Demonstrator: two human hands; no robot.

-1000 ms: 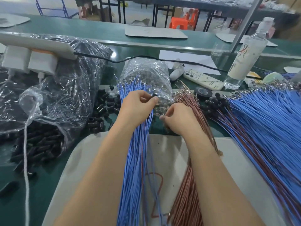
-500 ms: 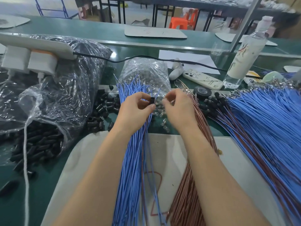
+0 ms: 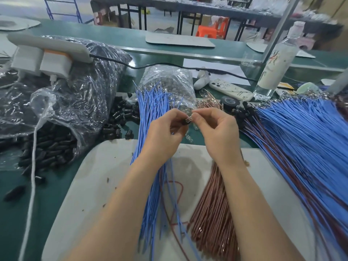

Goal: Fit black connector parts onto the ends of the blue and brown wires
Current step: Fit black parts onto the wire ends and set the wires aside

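Before the clear bag (image 3: 167,81), left hand (image 3: 163,136) pinches a black connector part (image 3: 185,123), right hand (image 3: 218,134) a clear piece (image 3: 189,119); misaligned, either may slip.

Your green bench top (image 3: 47,194) carries a pale grey rounded mat (image 3: 98,185) at lower centre, with a loose bundle of thin blue wires (image 3: 150,110) lying up its left half, a bundle of brown wires (image 3: 212,213) just to the right, and a broad fan of blue and brown wires (image 3: 301,138) over its right edge. At the left you have a crumpled clear plastic bag of black connector parts (image 3: 84,102), with more loose black parts (image 3: 120,117) on the green beside it. Further back sit a smaller clear bag of small metal pieces (image 3: 169,80), a white cased phone (image 3: 230,89), a black roll of tape (image 3: 229,101) and a tall clear plastic bottle (image 3: 275,63).
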